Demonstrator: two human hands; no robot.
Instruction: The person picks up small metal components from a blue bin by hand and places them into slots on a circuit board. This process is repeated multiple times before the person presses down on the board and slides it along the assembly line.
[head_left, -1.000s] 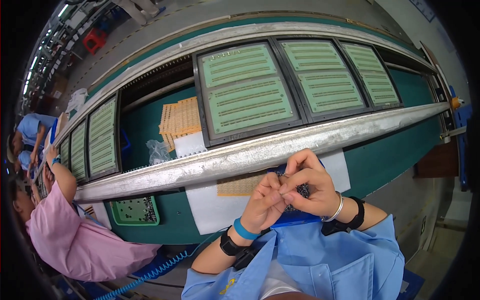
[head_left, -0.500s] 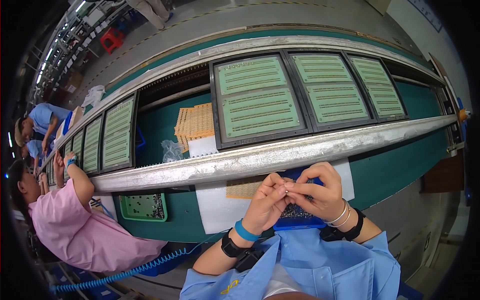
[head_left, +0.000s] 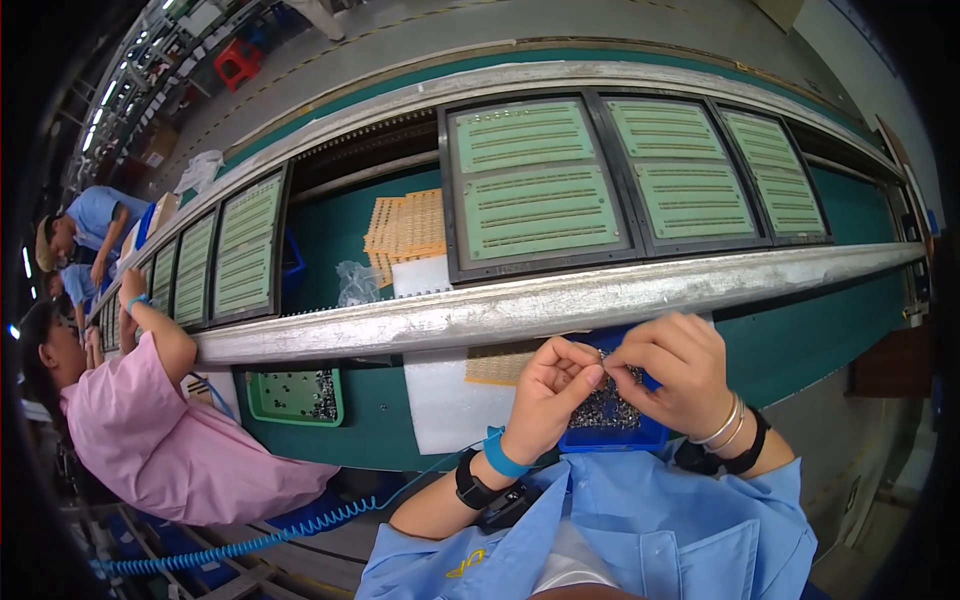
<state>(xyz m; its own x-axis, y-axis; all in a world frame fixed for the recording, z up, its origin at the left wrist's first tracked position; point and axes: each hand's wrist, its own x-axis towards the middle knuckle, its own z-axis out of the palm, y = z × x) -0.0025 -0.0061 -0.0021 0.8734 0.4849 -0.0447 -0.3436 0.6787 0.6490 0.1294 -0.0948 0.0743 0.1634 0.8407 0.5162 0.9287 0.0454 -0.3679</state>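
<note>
My left hand is closed, its fingers curled in toward the thumb; whatever it holds is too small to make out. My right hand pinches with thumb and forefinger close beside the left fingertips. What lies in that pinch does not show clearly. Both hands hover over a blue tray filled with small metal parts. Under the left hand's far side lies a tan perforated board on a white foam sheet.
A silver rail crosses just beyond my hands. Behind it sit black frames with green circuit boards. Leftward are a green tray of small parts, a coiled blue cord and a co-worker in pink.
My hands have drawn slightly apart, the right one moving rightward. The small shiny part seen at my fingertips earlier no longer shows clearly. The whole view has shifted a little.
</note>
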